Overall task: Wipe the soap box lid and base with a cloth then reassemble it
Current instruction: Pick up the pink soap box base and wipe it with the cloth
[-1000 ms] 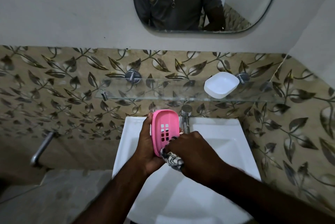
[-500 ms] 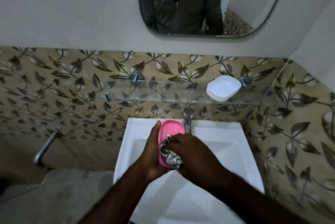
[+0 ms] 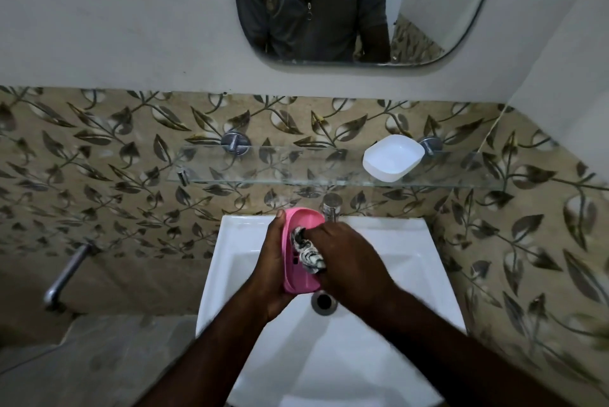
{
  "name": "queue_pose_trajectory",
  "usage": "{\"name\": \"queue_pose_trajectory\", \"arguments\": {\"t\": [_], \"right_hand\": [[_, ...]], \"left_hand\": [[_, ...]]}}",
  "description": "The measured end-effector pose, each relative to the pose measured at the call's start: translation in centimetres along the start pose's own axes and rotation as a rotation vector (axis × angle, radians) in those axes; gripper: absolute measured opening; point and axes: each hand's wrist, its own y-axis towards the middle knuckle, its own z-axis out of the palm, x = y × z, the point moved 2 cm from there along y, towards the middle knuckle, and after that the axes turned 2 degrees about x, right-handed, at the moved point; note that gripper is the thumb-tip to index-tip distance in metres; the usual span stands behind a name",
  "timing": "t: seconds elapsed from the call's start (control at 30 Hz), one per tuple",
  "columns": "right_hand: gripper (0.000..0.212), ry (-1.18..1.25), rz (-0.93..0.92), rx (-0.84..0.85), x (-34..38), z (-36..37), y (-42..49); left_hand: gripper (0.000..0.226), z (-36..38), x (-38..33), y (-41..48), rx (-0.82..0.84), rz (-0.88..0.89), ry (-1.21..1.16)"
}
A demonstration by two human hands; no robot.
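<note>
No legible writing; the shirt emblem (image 3: 271, 4) in the mirror is too small to read. Count: one pink soap box part (image 3: 296, 278), one white soap box part (image 3: 392, 158), one cloth (image 3: 309, 256).

The pink part is at frame centre over the sink (image 3: 412, 242), long axis running up the frame, top end near the tap (image 3: 331, 205), hollow face turned right. The left hand (image 3: 272, 261) grips its back, fingers wrapped. The right hand (image 3: 346, 261), fingers curled, presses the bunched cloth into it. The white part sits on the glass shelf (image 3: 280, 169), upper right.
</note>
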Motion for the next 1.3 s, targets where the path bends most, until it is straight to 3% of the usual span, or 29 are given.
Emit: {"name": "queue_pose_trajectory", "arguments": {"t": [0.23, 0.3, 0.4, 0.43, 0.5, 0.6, 0.67, 0.87, 0.93, 1.03, 1.1, 1.3], "right_hand": [[0.025, 0.262, 0.314, 0.025, 1.1, 1.5, -1.7], [0.024, 0.390, 0.379, 0.054, 1.3, 1.4, -2.0], [0.005, 0.668, 0.486, 0.088, 1.3, 0.6, -1.8], [0.009, 0.722, 0.487, 0.082, 1.1, 0.3, -1.7], [0.019, 0.890, 0.515, 0.065, 0.8, -0.2, -1.6], [0.014, 1.323, 0.676, -0.039, 0.2, -0.1, -1.5], [0.015, 1.405, 0.759, -0.168, 0.0, 0.0, -1.4], [0.015, 1.245, 0.665, -0.237, -0.7, -0.8, 0.0], [0.019, 1.189, 0.550, -0.216, -0.5, -1.4, 0.2], [0.027, 1.059, 0.228, -0.141, 0.5, -2.3, 0.5], [0.024, 0.882, 0.084, -0.088, 0.2, -2.3, 0.6], [0.049, 0.076, -0.198, 0.154, -2.0, -0.8, 0.5]], "left_hand": [[0.069, 0.2, 0.9, 0.3, -0.057, 0.075, -0.098], [0.068, 0.2, 0.9, 0.3, -0.056, 0.090, -0.114], [0.074, 0.6, 1.1, 0.2, -0.021, 0.085, -0.098], [0.074, 0.7, 1.1, 0.1, -0.020, 0.087, -0.101], [0.074, 0.9, 1.0, 0.0, -0.022, 0.101, -0.115], [0.074, 1.3, 0.6, 0.0, 0.004, 0.100, -0.126], [0.072, 1.7, 0.5, -0.1, 0.025, 0.095, -0.118], [0.060, 2.4, 0.4, -0.4, 0.074, 0.094, -0.025], [0.059, 2.2, -0.3, -0.2, 0.072, 0.101, 0.034], [0.065, 1.8, -1.2, 0.4, 0.043, 0.077, 0.098], [0.066, 1.8, -2.0, 0.5, 0.022, 0.084, 0.112], [0.072, 2.0, -2.9, 1.0, -0.036, 0.106, 0.152]]}}
